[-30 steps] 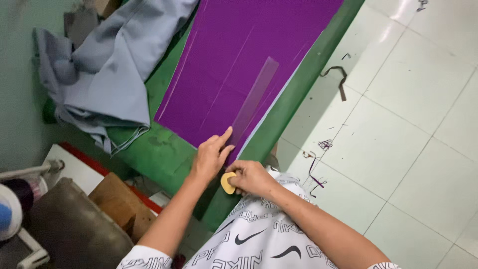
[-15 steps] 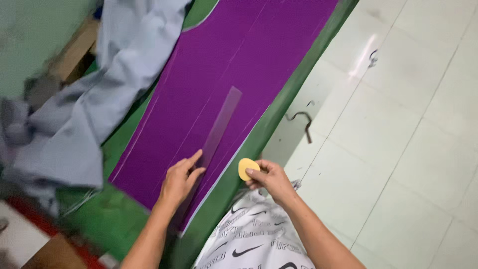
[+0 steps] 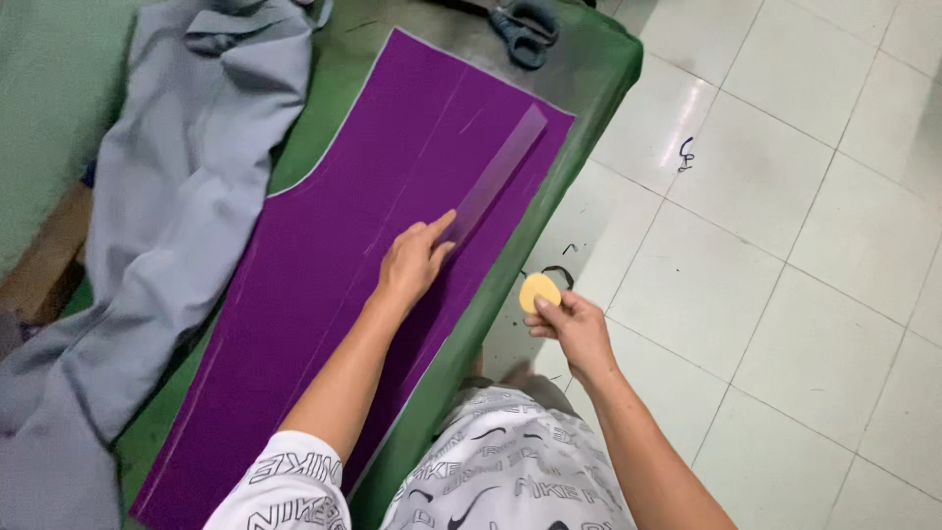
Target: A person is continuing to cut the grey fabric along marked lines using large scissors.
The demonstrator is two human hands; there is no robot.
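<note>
The step in hand looks like marking a line on the purple fabric [image 3: 324, 294], which lies flat on the green desk [image 3: 599, 69]. The left hand [image 3: 412, 263] rests with fingers together on the near end of one clear ruler [image 3: 500, 172]. The right hand [image 3: 569, 329] pinches one yellow chalk disc [image 3: 539, 291] off the desk edge, above the floor. The next move, I judge, calls for a steady ruler. One grey cloth [image 3: 186, 196] and one pair of scissors [image 3: 520, 29] lie nearby.

This is a tailoring workshop: a green-covered cutting table [image 3: 589, 69] carries a cut purple fabric panel [image 3: 324, 275] with a clear ruler [image 3: 505, 167] on it, grey cloth [image 3: 167, 216] heaped beside, and scissors [image 3: 520, 25] at the far end (thread scraps dot the white tiled floor [image 3: 785, 245]).
</note>
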